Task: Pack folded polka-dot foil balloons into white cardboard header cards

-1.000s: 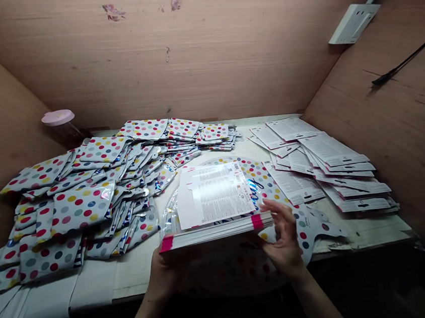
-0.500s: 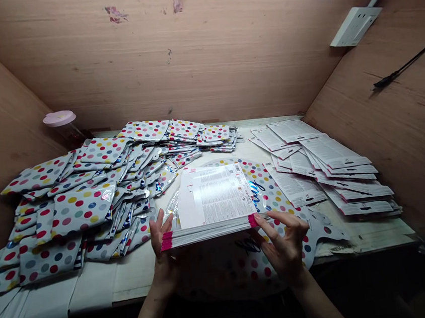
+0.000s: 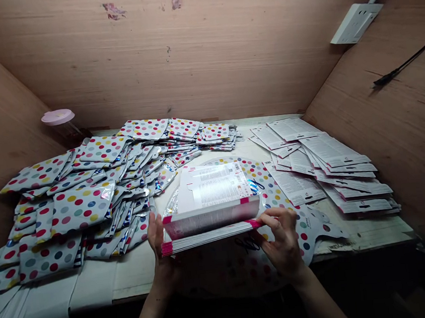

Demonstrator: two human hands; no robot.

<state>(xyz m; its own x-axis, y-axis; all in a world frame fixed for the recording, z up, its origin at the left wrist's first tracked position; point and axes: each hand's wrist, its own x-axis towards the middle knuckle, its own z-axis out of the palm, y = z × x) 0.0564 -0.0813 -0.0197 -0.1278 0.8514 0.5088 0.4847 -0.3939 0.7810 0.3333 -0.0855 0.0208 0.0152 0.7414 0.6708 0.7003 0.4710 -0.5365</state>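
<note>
Both hands hold a stack of printed cards (image 3: 219,186) with pink-marked edges, over the front of the table. My left hand (image 3: 161,248) supports its left end, with the thumb and fingers closed against it. My right hand (image 3: 282,240) pinches the right front corner. Along the front, the upper cards are lifted apart from the lower ones, leaving a gap. Under the stack lies a large flat polka-dot foil piece (image 3: 303,228) with blue lettering, partly hidden by the cards and my right hand.
Folded polka-dot foil packets (image 3: 83,208) are heaped at the left and back. Printed white cards (image 3: 336,151) lie in overlapping piles at the right. A pink-lidded container (image 3: 58,117) stands at the back left. Wooden walls (image 3: 201,54) enclose the table, with a socket (image 3: 356,22) at upper right.
The front edges of the cards have parted: the upper cards have tilted up and a gap has opened above the lower ones. My right fingers have closed in on the corner.
</note>
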